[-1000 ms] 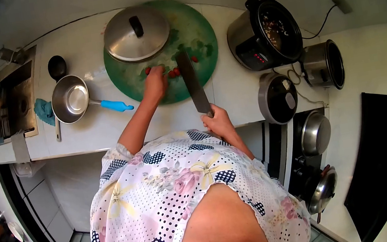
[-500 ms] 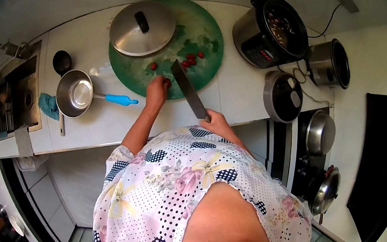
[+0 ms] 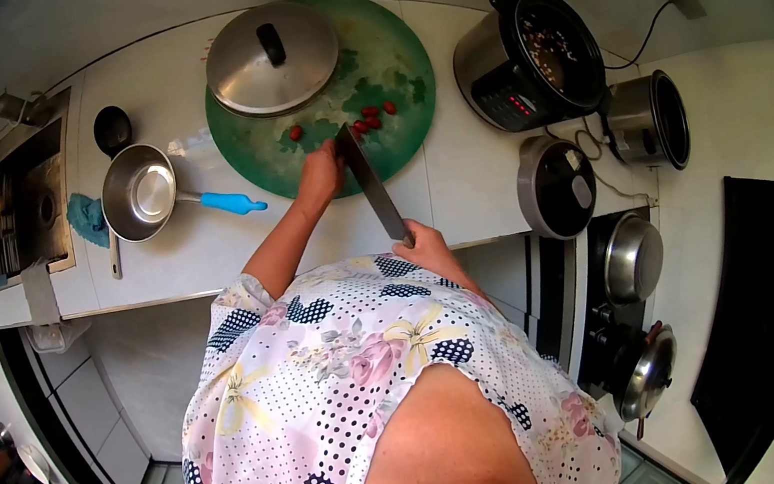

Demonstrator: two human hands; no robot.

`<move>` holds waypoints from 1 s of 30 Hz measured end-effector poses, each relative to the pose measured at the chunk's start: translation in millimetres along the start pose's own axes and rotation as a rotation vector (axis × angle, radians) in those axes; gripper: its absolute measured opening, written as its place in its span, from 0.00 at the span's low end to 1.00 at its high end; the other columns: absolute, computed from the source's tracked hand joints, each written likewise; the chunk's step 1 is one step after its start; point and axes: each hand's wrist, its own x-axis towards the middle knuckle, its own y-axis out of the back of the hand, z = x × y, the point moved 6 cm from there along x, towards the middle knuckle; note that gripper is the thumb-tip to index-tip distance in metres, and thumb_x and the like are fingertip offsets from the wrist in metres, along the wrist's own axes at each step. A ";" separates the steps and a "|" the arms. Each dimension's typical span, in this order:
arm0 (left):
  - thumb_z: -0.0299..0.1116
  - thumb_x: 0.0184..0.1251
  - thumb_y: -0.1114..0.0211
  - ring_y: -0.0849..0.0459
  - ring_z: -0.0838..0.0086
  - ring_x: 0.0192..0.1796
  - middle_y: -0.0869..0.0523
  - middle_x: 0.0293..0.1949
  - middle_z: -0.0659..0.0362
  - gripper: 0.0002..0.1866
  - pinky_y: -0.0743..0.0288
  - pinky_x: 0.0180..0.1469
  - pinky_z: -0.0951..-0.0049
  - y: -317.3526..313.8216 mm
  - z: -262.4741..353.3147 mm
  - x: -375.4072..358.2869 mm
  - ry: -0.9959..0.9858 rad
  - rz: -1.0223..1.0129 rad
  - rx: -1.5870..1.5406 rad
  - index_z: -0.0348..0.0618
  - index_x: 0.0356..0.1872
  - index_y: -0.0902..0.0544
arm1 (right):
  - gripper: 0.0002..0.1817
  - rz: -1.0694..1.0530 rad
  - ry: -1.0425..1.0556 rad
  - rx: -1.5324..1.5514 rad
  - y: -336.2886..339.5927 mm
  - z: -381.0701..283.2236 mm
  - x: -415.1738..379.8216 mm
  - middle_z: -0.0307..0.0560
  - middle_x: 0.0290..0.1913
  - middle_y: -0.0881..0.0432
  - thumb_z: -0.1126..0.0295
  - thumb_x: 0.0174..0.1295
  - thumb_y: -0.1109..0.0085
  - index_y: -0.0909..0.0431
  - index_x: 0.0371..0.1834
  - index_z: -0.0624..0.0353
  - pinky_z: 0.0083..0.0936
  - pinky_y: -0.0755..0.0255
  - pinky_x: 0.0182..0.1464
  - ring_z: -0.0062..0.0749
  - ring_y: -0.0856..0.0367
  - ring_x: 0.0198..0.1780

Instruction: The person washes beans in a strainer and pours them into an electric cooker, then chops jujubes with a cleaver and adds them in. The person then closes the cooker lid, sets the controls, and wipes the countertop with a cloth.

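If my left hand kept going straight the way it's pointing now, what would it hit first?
Probably the knife blade, just ahead of your left hand's fingertips. From this overhead view, I can't tell whether they already touch or differ in height.

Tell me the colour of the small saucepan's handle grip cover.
Bright blue, seen best in the head view.

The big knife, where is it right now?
In the head view, the knife is in the right hand, its blade reaching over the green board, beside the left hand.
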 end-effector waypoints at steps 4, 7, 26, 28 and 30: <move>0.23 0.54 0.42 0.22 0.40 0.38 0.21 0.30 0.36 0.06 0.28 0.37 0.50 -2.9 -7.9 4.9 0.013 -0.032 0.022 0.34 0.33 0.26 | 0.24 -0.001 -0.011 -0.005 -4.3 0.7 1.5 0.60 0.33 0.19 0.65 0.49 0.40 0.25 0.50 0.64 0.33 0.25 0.41 0.46 0.17 0.35; 0.23 0.54 0.42 0.21 0.41 0.39 0.20 0.31 0.37 0.06 0.27 0.38 0.51 -7.6 -17.7 10.5 0.012 -0.030 0.001 0.34 0.33 0.24 | 0.25 0.001 -0.012 -0.034 -5.8 -0.3 3.8 0.61 0.32 0.18 0.65 0.49 0.40 0.26 0.52 0.63 0.34 0.25 0.40 0.48 0.17 0.35; 0.26 0.54 0.38 0.20 0.41 0.38 0.19 0.29 0.40 0.09 0.27 0.38 0.51 -4.5 -7.5 21.2 0.143 0.083 0.130 0.36 0.37 0.23 | 0.17 -0.034 -0.136 0.198 2.6 -28.6 6.2 0.47 0.22 0.20 0.70 0.53 0.43 0.25 0.46 0.66 0.26 0.27 0.30 0.27 0.20 0.24; 0.26 0.55 0.40 0.20 0.42 0.38 0.19 0.30 0.40 0.09 0.27 0.39 0.51 3.9 -4.0 23.6 0.082 0.121 0.128 0.36 0.38 0.24 | 0.16 -0.032 -0.131 0.279 5.2 -28.9 -4.0 0.45 0.22 0.20 0.71 0.54 0.44 0.25 0.45 0.66 0.25 0.27 0.29 0.25 0.21 0.24; 0.25 0.58 0.43 0.19 0.43 0.39 0.19 0.34 0.39 0.09 0.25 0.40 0.51 23.4 -3.1 22.5 -0.010 0.154 0.181 0.37 0.41 0.25 | 0.16 0.001 -0.121 0.281 7.8 -25.7 -7.9 0.45 0.21 0.21 0.71 0.55 0.44 0.25 0.45 0.67 0.25 0.27 0.29 0.24 0.21 0.23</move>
